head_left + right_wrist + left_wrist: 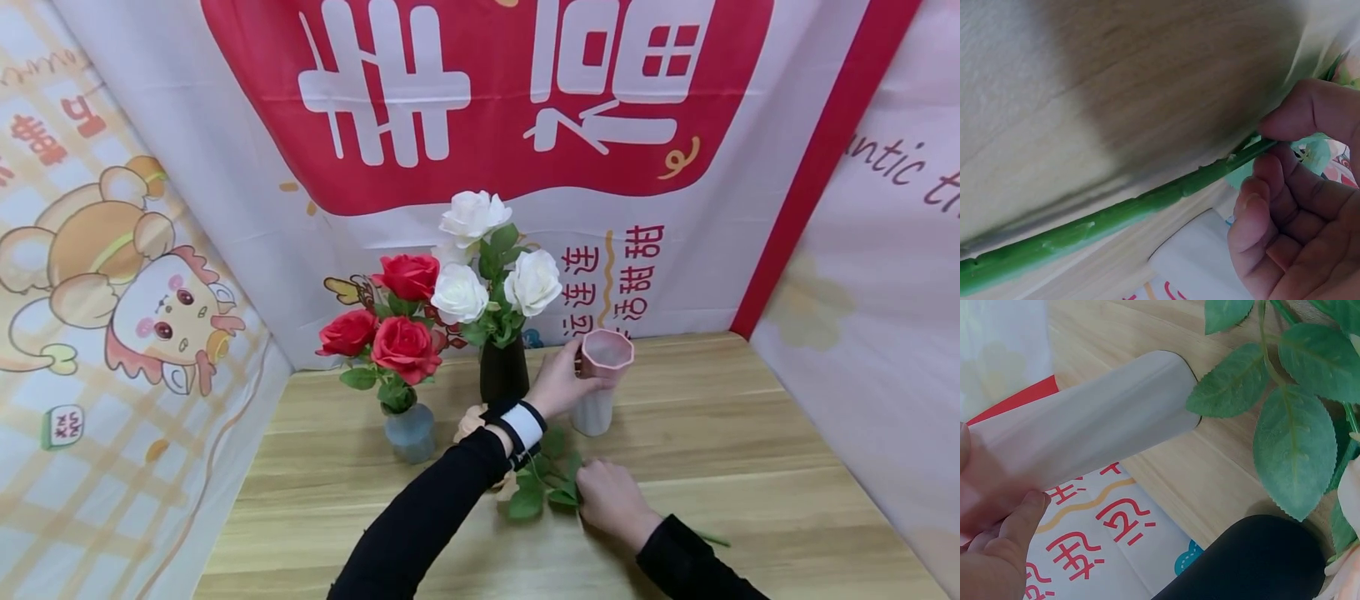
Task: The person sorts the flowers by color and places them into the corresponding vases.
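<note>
My left hand grips the upper part of a vase, pink at the rim and pale grey-white below. The vase stands on the wooden table; in the left wrist view its pale body lies beside green leaves. Between thumb and fingers, my right hand pinches the green stem of an artificial flower. Its leaves spread to the left of that hand, just in front of the vase. Peach petals show around my left wrist, which hides much of the blooms.
A dark vase with white roses stands left of the gripped vase. Further left is a blue-grey vase with red roses. Printed cloth hangs behind and along both sides of the table.
</note>
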Available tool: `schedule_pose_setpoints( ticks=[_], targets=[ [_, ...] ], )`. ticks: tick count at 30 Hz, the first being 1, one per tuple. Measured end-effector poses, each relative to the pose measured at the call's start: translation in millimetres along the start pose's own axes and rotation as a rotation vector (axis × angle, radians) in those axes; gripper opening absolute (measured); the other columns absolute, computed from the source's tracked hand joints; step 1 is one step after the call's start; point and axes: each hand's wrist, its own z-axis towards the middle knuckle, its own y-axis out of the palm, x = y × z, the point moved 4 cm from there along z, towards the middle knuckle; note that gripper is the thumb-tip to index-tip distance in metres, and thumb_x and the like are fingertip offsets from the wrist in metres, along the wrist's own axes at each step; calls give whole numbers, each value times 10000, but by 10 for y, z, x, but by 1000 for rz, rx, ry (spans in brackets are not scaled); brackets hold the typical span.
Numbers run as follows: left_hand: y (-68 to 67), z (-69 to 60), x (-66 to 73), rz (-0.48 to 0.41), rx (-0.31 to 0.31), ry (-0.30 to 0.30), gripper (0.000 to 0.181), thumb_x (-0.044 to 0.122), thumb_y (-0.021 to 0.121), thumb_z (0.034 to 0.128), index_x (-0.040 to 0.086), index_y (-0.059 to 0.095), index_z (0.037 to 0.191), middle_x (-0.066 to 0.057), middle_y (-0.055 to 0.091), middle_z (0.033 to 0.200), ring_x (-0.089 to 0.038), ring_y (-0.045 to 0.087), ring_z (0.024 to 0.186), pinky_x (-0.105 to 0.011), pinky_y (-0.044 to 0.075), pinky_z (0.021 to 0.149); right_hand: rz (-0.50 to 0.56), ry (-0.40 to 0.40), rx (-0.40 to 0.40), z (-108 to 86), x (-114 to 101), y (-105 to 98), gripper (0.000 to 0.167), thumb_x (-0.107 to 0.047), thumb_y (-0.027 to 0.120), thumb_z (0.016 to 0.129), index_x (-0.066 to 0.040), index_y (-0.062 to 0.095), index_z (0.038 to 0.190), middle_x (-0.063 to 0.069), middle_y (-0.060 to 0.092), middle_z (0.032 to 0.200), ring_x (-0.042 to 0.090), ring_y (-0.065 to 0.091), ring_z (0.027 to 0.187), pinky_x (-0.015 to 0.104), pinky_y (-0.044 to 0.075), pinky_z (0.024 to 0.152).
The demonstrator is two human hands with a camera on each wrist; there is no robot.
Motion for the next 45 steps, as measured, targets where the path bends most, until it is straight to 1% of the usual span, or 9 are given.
schedule_pose_setpoints(
  ticks=[8,13,17,22,29,32,36,39,45],
  targets=[
    [-20,-6,18,23,-16,14,657,268,836,813,82,524,1361,-67,630,1244,-116,603,1082,-193,480,851,46,21,-35,-52,9,-96,231,65,667,604,-132,545,607,32,512,689,197,520,559,380,416,434],
    [-19,-1,10,35,-14,15,635,271,835,813,73,540,1340,-72,638,1232,-119,608,1077,-194,479,851,89,0,-17,-103,1,-170,299,126,628,590,-156,529,604,-11,459,658,137,459,528,325,379,432],
    [-14,5,10,38,-15,16,631,270,831,817,82,539,1344,-67,639,1235,-116,607,1074,-200,481,851,127,-24,-14,-146,18,-235,305,106,629,586,-174,510,595,-57,438,653,78,410,522,283,357,448],
    [-14,11,7,26,-13,21,646,260,837,811,109,535,1361,-48,636,1241,-103,601,1075,-204,482,852,186,-56,-8,-164,50,-331,252,56,663,598,-165,540,598,-86,453,658,53,412,524,262,377,459],
    [-13,11,3,12,-14,31,639,252,836,811,106,537,1357,-45,636,1237,-92,601,1057,-202,484,844,283,-129,9,-166,124,-467,314,32,688,633,-208,493,574,-114,473,693,13,401,560,211,369,479],
    [-8,11,4,13,-15,39,639,247,834,814,104,536,1360,-48,637,1233,-87,600,1049,-200,483,840,296,-170,36,-162,155,-505,263,55,678,652,-187,582,619,-108,520,734,15,469,617,217,424,520],
    [-4,13,4,16,-19,48,637,243,828,819,102,532,1365,-53,635,1237,-88,602,1051,-202,486,841,321,-216,70,-159,181,-538,207,88,719,724,-116,689,747,-76,583,786,55,559,698,256,501,595],
    [-4,15,7,25,-19,55,637,240,825,823,94,529,1368,-63,634,1241,-98,605,1057,-201,485,848,336,-245,92,-156,197,-553,200,105,752,742,-76,696,805,-41,609,799,89,589,720,283,525,621],
    [-11,10,10,34,-23,44,639,252,823,824,86,529,1367,-67,633,1245,-111,607,1061,-201,485,846,343,-279,165,-135,206,-573,205,128,759,743,-34,686,844,-2,622,803,112,596,724,290,532,626]
  ],
)
